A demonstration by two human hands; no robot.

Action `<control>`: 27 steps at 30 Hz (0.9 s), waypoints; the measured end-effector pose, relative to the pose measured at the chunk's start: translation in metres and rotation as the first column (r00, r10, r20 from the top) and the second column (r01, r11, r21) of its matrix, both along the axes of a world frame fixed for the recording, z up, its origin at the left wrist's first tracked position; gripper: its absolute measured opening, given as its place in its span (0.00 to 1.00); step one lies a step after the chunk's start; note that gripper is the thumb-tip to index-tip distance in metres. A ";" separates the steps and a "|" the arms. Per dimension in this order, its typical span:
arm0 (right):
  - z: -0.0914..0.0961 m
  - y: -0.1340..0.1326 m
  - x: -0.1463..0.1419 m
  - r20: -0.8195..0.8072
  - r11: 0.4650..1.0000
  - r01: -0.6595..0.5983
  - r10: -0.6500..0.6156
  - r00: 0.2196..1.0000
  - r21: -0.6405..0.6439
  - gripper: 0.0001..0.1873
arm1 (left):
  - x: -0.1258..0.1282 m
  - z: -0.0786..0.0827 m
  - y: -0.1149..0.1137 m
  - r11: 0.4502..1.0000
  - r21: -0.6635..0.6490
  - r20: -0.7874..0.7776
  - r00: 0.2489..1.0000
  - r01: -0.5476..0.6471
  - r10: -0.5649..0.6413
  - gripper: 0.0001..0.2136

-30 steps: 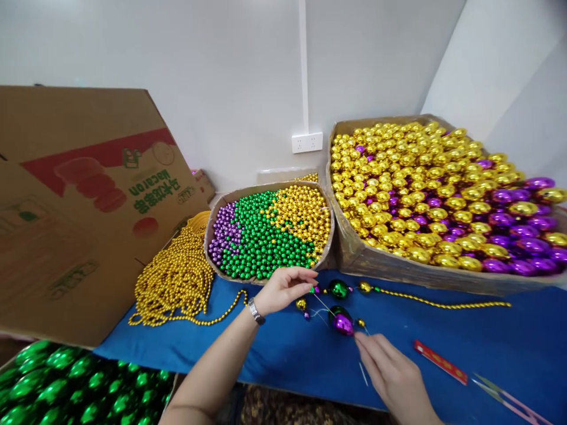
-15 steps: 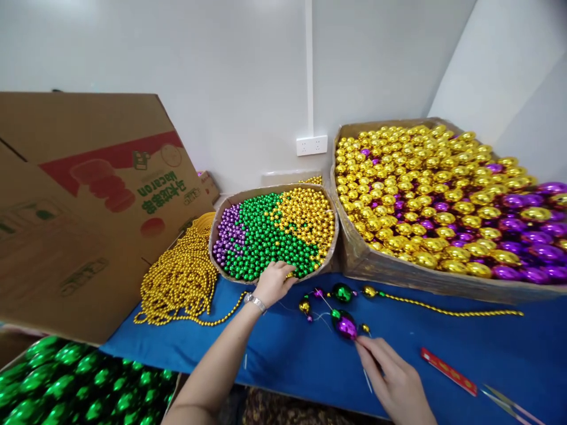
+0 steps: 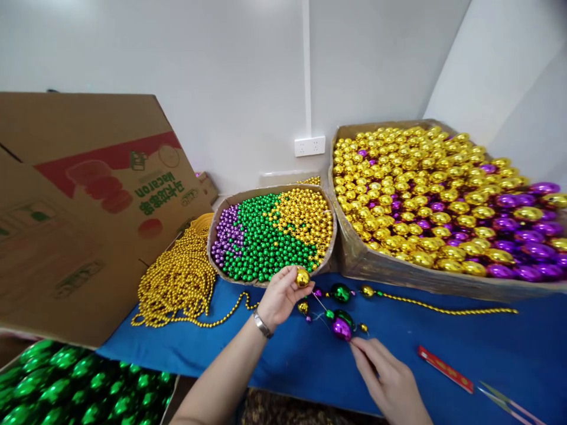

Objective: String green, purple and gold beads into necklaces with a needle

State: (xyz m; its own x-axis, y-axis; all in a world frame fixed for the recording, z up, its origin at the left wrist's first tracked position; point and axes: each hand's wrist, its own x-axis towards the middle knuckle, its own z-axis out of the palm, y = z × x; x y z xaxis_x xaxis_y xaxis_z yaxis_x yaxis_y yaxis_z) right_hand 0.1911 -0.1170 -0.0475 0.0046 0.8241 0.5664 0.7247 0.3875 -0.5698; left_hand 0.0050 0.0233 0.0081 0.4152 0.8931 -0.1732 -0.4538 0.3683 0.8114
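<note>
My left hand (image 3: 280, 298), wearing a metal watch, pinches a large shiny gold bead (image 3: 303, 277) just in front of the small-bead box. Lower right, my right hand (image 3: 387, 375) is closed at the end of a thin straight needle (image 3: 318, 301). A small green bead (image 3: 329, 314) and a large purple bead (image 3: 342, 328) sit along the needle. The needle's tip points up and left, toward my left hand. Around it on the cloth lie a large green bead (image 3: 341, 292), a gold bead (image 3: 303, 307) and a gold bead strand (image 3: 447, 306), with fine thread among them.
A box (image 3: 211, 251) holds small purple, green and gold beads. The larger box (image 3: 398, 273) at right holds gold and purple ones. Gold bead strands (image 3: 177, 283) are heaped left, by a carton (image 3: 88, 236). Large green beads (image 3: 84, 383), a red strip (image 3: 445, 369) and tweezers (image 3: 505, 401) are nearer.
My left hand has turned and moved slightly right, away from the small-bead box, and a large gold bead now shows in its fingers. My right hand keeps its grip.
</note>
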 end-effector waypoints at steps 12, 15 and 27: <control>0.000 -0.002 0.007 0.044 0.999 0.036 -0.037 0.998 0.014 0.12 | -0.011 -0.001 -0.002 0.906 0.406 -0.371 0.928 0.115 0.048 0.19; -0.002 -0.003 0.008 0.102 0.999 0.040 -0.042 0.994 0.024 0.13 | -0.014 0.001 -0.001 0.875 0.461 -0.409 0.910 0.149 0.060 0.18; -0.009 0.002 0.006 0.160 0.994 0.065 -0.079 0.984 0.091 0.12 | 0.001 -0.006 -0.021 0.922 0.326 -0.228 0.964 0.209 -0.138 0.24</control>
State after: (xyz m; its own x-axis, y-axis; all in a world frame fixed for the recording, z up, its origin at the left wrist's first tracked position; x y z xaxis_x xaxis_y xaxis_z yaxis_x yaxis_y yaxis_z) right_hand 0.1966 -0.1149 -0.0569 -0.0358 0.7741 0.6321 0.8332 0.3724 -0.4088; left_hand 0.0062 0.0028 0.0016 0.5582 0.8289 0.0373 -0.2265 0.1090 0.9679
